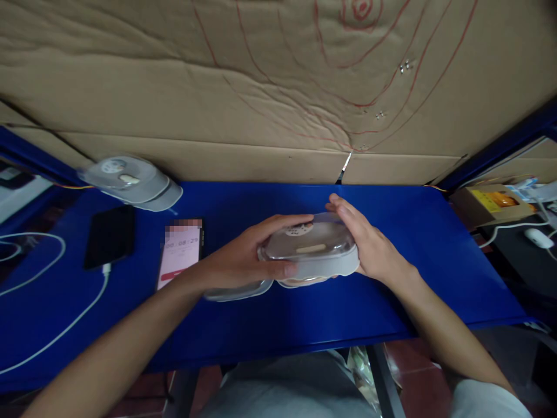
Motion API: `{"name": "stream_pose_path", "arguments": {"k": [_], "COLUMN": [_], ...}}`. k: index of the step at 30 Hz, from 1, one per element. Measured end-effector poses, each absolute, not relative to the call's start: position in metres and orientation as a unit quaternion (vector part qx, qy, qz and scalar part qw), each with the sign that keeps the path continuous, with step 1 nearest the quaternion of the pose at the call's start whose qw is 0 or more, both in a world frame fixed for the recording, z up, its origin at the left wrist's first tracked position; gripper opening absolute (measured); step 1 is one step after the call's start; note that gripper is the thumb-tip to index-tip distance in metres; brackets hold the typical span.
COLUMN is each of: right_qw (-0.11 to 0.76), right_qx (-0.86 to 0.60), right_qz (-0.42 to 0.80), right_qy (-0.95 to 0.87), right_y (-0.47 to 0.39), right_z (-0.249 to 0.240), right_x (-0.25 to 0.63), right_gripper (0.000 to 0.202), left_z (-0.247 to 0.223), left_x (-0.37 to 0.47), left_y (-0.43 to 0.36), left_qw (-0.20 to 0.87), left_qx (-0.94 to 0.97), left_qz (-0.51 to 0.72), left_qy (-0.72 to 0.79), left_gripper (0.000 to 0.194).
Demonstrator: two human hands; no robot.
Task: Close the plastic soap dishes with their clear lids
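A light grey plastic container (331,264) with a clear lid is held between my hands over the middle of the blue table. A round label and a pale tab show on its top. My left hand (248,249) wraps its left end, thumb along the near side and fingers on the far side. Against its right end presses my right hand (374,247), fingers pointing away from me and partly hidden behind the container. Beneath my left hand lies a clear plastic piece (239,292), mostly covered; whether it is a lid or another container I cannot tell.
Similar grey containers (148,188) sit at the back left of the blue table (435,249). Near them lie a dark phone (108,238) on a white cable (98,302) and a phone showing a timer (180,249). A cardboard wall (152,104) closes the back.
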State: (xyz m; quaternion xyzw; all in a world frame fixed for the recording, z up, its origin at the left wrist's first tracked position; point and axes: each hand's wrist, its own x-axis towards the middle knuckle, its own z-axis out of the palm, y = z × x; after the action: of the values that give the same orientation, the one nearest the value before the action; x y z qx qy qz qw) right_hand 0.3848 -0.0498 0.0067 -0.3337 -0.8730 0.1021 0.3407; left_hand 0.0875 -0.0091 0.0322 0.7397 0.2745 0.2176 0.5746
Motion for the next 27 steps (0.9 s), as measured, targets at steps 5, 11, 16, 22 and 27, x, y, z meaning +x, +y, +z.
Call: {"name": "stream_pose_path", "arguments": {"k": [5,11,16,22,27], "right_qw": [0.343,0.365,0.418,0.45,0.398], "right_qx": [-0.341,-0.329,-0.347,-0.308,-0.375], "right_qz": [0.076,0.026,-0.02,-0.058,0.064], "right_qy": [-0.872,-0.87,-0.839,-0.836,-0.835], "right_y": [-0.055,-0.071,-0.101,-0.101,-0.099], "right_z": [-0.005,-0.007,0.011,0.013,0.015], "right_x": [0.386,0.387,0.389,0.394,0.391], "right_gripper": [0.114,0.09,0.072,0.066,0.065], "left_z": [0.025,0.028,0.04,0.04,0.038], "left_x": [0.084,0.081,0.08,0.089,0.088], "left_y": [-0.011,-0.014,-0.023,-0.032,-0.037], "left_qw": [0.574,0.617,0.653,0.674,0.718], "left_qx": [0.748,0.726,0.713,0.698,0.655], "left_qz": [0.197,0.149,0.11,0.124,0.126], "left_qy": [0.27,0.264,0.23,0.207,0.199], "left_gripper": [0.079,0.085,0.09,0.091,0.085]}}
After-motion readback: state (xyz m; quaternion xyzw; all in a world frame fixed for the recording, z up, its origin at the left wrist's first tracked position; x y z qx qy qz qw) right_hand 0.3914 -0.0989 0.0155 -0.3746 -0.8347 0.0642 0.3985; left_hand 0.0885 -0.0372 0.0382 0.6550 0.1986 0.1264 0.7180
